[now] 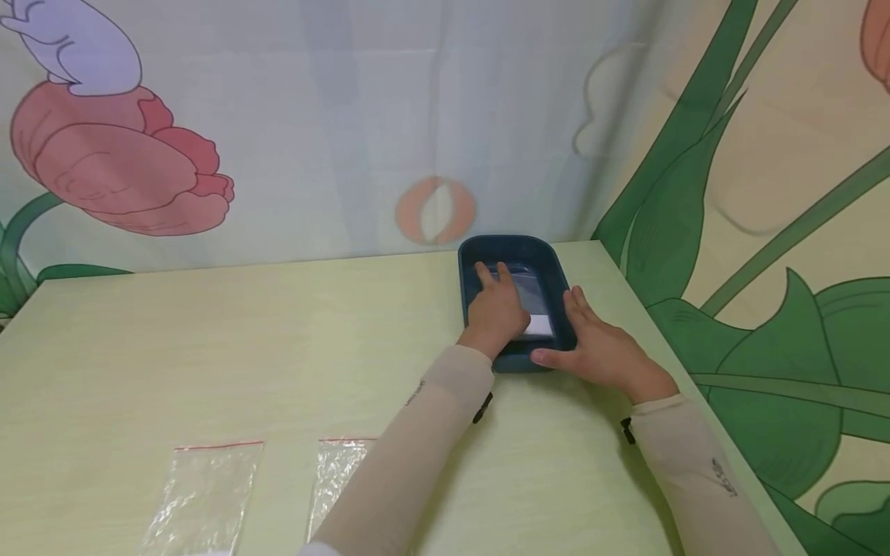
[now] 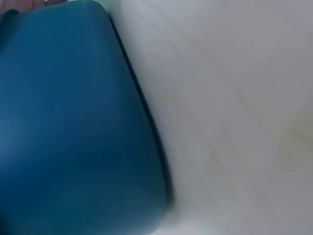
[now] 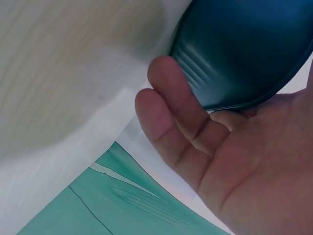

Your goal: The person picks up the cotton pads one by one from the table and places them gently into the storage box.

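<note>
A dark blue rectangular tray stands at the back right of the table, its outer wall large in the left wrist view. Inside lies a clear plastic bag with a white strip at its near end. My left hand reaches into the tray, two fingers extended over the bag; its other fingers are hard to make out. At the near right corner, my right hand touches the tray, thumb at the near rim and fingers along the right side. Two of its fingers extend straight below the wall.
Two clear zip bags with red top edges, a left one and a right one, lie at the table's front; the left sleeve partly covers the right one. A printed curtain hangs behind the pale table.
</note>
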Motion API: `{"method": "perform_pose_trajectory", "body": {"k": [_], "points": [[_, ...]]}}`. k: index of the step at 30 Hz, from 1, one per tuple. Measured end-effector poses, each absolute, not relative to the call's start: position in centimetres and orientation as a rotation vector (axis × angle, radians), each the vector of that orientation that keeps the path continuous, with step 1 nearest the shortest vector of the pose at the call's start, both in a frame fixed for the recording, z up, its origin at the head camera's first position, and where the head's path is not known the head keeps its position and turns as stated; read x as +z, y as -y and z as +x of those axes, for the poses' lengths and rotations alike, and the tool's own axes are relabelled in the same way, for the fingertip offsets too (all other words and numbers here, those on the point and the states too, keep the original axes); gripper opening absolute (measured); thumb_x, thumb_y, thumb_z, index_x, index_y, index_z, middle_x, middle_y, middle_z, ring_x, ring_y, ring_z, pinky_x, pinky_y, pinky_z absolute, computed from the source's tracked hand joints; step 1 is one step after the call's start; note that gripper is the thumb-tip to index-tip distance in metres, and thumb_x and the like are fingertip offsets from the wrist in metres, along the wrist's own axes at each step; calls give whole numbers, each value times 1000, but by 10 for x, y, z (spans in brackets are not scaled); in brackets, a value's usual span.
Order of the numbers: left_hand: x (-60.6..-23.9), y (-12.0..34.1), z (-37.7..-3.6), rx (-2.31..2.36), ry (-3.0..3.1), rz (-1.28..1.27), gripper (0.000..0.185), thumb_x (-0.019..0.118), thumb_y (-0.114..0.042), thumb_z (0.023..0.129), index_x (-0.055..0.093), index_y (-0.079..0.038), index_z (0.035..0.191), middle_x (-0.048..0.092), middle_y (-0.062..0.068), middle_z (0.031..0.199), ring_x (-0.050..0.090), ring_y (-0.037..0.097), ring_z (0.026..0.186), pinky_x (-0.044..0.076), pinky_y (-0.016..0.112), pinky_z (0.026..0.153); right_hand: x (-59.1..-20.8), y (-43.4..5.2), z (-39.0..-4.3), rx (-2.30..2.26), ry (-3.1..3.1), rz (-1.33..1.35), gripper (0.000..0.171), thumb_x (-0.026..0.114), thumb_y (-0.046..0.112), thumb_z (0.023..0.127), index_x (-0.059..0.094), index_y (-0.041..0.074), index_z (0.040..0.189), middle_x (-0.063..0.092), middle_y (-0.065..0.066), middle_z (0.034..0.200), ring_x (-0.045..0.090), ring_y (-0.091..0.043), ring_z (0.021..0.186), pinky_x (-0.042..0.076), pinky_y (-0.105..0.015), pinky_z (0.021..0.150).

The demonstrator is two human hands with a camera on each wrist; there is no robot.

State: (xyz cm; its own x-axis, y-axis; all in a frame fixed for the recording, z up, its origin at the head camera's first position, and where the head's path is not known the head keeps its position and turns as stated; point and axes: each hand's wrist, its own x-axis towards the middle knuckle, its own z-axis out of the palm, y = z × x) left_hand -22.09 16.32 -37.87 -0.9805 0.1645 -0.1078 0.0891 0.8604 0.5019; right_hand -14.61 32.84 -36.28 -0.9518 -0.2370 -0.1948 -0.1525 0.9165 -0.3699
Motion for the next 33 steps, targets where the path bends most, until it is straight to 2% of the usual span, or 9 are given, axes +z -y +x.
{"method": "perform_pose_trajectory", "body": {"k": [8,10,13,15,17,20,25,33], "points": [[-376,-166,-218,713,-2913,171,94,72,-29,92,15,-7,162,0,25,165,62,20,64,50,33,57,-365,-329,-147,-523,-2845,-290,121,58,76,86,1,-4,159,-7,-21,166,26,-48,144,30,-64,109],[-374,-166,-217,694,-2917,173,93,72,-30,92,16,-7,162,0,26,165,65,22,71,52,34,59,-365,-329,-147,-523,-2844,-291,122,57,76,86,1,-4,159,-7,-22,166,26,-48,144,30,-64,109],[-371,-165,-214,621,-2922,187,89,70,-32,93,19,-8,162,-1,26,165,68,28,94,55,36,70,-364,-329,-146,-530,-2843,-295,121,58,75,87,1,-4,159,-6,-22,166,26,-49,143,29,-65,108],[-368,-164,-211,549,-2922,215,87,69,-34,95,21,-8,162,-1,26,165,62,32,114,55,39,80,-364,-329,-146,-533,-2842,-297,121,58,75,87,1,-4,159,-7,-22,166,26,-49,143,29,-64,108],[-366,-162,-209,475,-2922,272,83,67,-39,96,25,-9,161,1,25,165,50,34,130,53,41,89,-364,-329,-147,-531,-2843,-298,122,58,76,86,1,-4,159,-7,-21,166,27,-49,143,29,-65,108],[-364,-160,-207,438,-2892,449,82,67,-44,96,29,-11,160,5,21,166,32,35,145,44,46,104,-364,-330,-147,-525,-2848,-302,122,57,76,86,1,-4,159,-8,-21,166,28,-50,142,31,-64,108],[-369,-159,-207,446,-2802,714,83,71,-44,94,29,-20,161,8,16,167,13,32,152,27,53,115,-364,-331,-147,-529,-2851,-311,120,58,73,88,2,-6,158,-7,-23,165,27,-50,142,31,-64,108],[-378,-163,-208,390,-2803,726,81,70,-40,96,26,-23,162,8,15,167,10,31,153,27,53,115,-366,-331,-148,-535,-2858,-327,120,58,74,88,3,-6,158,-6,-24,165,27,-49,143,30,-64,108]]}}
